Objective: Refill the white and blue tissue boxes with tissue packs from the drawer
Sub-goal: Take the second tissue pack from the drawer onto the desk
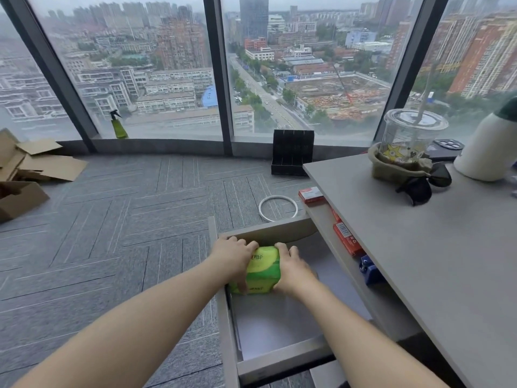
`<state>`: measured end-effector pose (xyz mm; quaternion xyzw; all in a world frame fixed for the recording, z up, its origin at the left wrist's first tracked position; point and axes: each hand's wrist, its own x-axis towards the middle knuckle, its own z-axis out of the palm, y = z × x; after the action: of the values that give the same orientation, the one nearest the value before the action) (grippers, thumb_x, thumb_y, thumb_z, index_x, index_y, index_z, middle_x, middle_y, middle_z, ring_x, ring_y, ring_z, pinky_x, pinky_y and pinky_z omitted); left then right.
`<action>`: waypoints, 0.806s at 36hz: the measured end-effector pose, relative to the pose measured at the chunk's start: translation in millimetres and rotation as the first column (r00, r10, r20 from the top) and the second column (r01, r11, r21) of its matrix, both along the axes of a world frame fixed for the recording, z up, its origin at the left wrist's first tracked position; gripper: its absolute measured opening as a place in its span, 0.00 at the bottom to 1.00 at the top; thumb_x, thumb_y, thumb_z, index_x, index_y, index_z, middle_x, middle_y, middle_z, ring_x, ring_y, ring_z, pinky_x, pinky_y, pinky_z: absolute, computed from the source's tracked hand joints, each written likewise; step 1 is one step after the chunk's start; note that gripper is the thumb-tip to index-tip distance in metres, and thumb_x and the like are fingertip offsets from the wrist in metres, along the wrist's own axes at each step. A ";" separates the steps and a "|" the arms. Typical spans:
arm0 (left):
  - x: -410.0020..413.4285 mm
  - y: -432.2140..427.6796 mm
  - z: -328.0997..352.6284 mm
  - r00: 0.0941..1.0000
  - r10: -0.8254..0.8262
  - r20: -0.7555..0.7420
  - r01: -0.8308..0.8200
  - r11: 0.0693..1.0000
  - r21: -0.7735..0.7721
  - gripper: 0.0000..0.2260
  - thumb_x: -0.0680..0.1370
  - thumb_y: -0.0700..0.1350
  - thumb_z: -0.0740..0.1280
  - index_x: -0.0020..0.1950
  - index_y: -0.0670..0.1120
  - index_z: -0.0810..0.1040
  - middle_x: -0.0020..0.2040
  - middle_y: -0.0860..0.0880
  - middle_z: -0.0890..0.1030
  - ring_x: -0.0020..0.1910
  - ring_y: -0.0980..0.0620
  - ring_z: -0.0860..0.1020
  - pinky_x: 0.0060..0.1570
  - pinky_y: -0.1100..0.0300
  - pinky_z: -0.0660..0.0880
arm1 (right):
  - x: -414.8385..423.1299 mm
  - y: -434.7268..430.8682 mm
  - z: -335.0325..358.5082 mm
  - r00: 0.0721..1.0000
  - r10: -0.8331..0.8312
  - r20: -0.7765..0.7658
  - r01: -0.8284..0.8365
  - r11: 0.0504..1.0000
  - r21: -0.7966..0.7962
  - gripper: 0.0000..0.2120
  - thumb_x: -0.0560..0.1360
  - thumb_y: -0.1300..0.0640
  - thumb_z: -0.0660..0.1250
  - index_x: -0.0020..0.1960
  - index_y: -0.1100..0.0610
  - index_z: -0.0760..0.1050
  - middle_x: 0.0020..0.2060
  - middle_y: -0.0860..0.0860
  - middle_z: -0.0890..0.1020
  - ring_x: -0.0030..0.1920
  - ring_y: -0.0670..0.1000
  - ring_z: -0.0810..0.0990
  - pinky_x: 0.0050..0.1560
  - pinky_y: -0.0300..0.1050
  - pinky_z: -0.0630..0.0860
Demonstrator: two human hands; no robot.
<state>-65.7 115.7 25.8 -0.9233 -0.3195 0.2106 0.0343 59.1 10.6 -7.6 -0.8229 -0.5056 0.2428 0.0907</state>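
An open grey drawer (275,359) juts out from under the desk at the lower middle. Inside it, near the far left corner, lies a green and yellow tissue pack (263,271). My left hand (233,254) grips the pack's left side and my right hand (293,271) grips its right side, fingers curled over the top edge. The rest of the drawer floor is bare white. No white or blue tissue box shows in view.
The grey desk (419,247) on the right carries a clear cup in a cloth sleeve (405,147), black sunglasses (425,183) and a white bottle (486,147). Red boxes (347,238) lie under the desktop edge. A white ring (277,208), black organiser (292,152) and cardboard (33,166) sit on the carpet.
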 end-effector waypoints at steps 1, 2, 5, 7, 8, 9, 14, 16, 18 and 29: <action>0.6 -1.0 0.4 1.000 0.006 -0.013 -0.006 1.000 -0.002 0.51 0.55 0.66 0.78 0.73 0.53 0.60 0.64 0.49 0.75 0.64 0.47 0.73 0.64 0.52 0.67 | -2.1 -0.7 0.6 1.000 -0.009 0.012 0.009 1.000 -0.001 0.47 0.64 0.49 0.77 0.74 0.48 0.51 0.62 0.54 0.64 0.64 0.59 0.73 0.54 0.53 0.74; 1.2 -1.8 1.2 1.000 0.011 -0.020 -0.011 1.000 -0.005 0.51 0.55 0.66 0.78 0.73 0.53 0.60 0.64 0.49 0.75 0.64 0.47 0.73 0.64 0.52 0.67 | -3.4 -2.1 0.9 1.000 -0.019 0.017 0.019 1.000 -0.003 0.46 0.64 0.48 0.77 0.73 0.48 0.52 0.61 0.54 0.64 0.63 0.58 0.73 0.53 0.53 0.74; 1.6 -3.5 4.6 1.000 0.007 -0.007 -0.007 1.000 -0.021 0.51 0.55 0.66 0.78 0.72 0.55 0.60 0.63 0.50 0.75 0.62 0.46 0.74 0.62 0.51 0.67 | -3.9 -8.4 0.6 0.999 -0.054 0.003 0.054 0.999 -0.007 0.44 0.63 0.49 0.77 0.71 0.47 0.54 0.60 0.53 0.65 0.62 0.58 0.74 0.53 0.54 0.76; 0.3 -5.0 7.0 1.000 0.003 0.018 -0.002 0.999 -0.034 0.50 0.55 0.66 0.78 0.73 0.57 0.60 0.63 0.51 0.74 0.62 0.46 0.73 0.62 0.50 0.67 | -3.1 -13.5 1.4 0.998 -0.068 -0.004 0.068 0.998 0.010 0.42 0.63 0.50 0.77 0.69 0.48 0.56 0.61 0.51 0.67 0.61 0.58 0.75 0.52 0.54 0.76; -0.3 -6.0 8.0 0.999 0.004 0.032 -0.003 0.999 -0.040 0.50 0.55 0.66 0.77 0.73 0.58 0.60 0.63 0.52 0.74 0.62 0.45 0.73 0.62 0.49 0.67 | -2.7 -16.0 2.5 0.997 -0.072 -0.002 0.072 0.997 0.022 0.41 0.63 0.49 0.77 0.68 0.48 0.57 0.61 0.51 0.68 0.61 0.58 0.76 0.52 0.54 0.75; -1.7 -7.1 8.6 0.999 0.008 0.048 -0.005 0.999 -0.048 0.50 0.55 0.65 0.77 0.73 0.58 0.60 0.63 0.52 0.74 0.62 0.45 0.73 0.62 0.49 0.67 | -3.1 -17.9 3.1 0.997 -0.075 0.000 0.075 0.997 0.036 0.41 0.63 0.49 0.77 0.68 0.48 0.57 0.62 0.50 0.69 0.60 0.58 0.76 0.51 0.52 0.75; -3.2 -15.2 20.5 0.984 0.015 0.176 -0.007 0.999 -0.044 0.48 0.58 0.62 0.77 0.73 0.58 0.59 0.64 0.53 0.72 0.62 0.46 0.71 0.58 0.49 0.71 | -1.3 -28.6 18.2 0.993 -0.118 -0.011 0.118 0.979 0.168 0.37 0.65 0.52 0.75 0.66 0.46 0.58 0.63 0.47 0.70 0.55 0.58 0.79 0.43 0.47 0.72; -2.7 -18.1 31.1 0.971 0.014 0.238 -0.007 1.000 -0.028 0.48 0.59 0.62 0.77 0.74 0.57 0.58 0.64 0.52 0.71 0.60 0.46 0.70 0.56 0.50 0.71 | -1.8 -31.5 28.8 0.990 -0.136 -0.024 0.138 0.962 0.236 0.38 0.66 0.55 0.75 0.67 0.46 0.57 0.64 0.46 0.68 0.52 0.58 0.79 0.43 0.48 0.73; -3.4 -20.5 42.3 0.952 0.000 0.305 0.001 1.000 -0.002 0.48 0.59 0.62 0.76 0.74 0.57 0.57 0.63 0.52 0.71 0.59 0.47 0.69 0.56 0.52 0.72 | -4.5 -33.3 41.3 0.988 -0.146 -0.048 0.154 0.940 0.304 0.37 0.66 0.59 0.73 0.67 0.46 0.56 0.64 0.46 0.68 0.51 0.57 0.79 0.43 0.50 0.76; -33.3 -37.2 121.4 0.864 0.019 0.503 -0.023 1.000 0.002 0.47 0.61 0.55 0.78 0.75 0.57 0.58 0.62 0.54 0.70 0.58 0.52 0.62 0.53 0.57 0.71 | -27.3 -47.2 113.1 0.995 -0.092 -0.044 0.102 0.853 0.513 0.36 0.69 0.68 0.66 0.70 0.49 0.56 0.62 0.50 0.69 0.50 0.55 0.76 0.44 0.51 0.77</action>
<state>-99.0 78.6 147.2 -0.9426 -0.3280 -0.0383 -0.0489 31.8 -36.6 105.6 -0.7910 -0.5091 0.1016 0.3237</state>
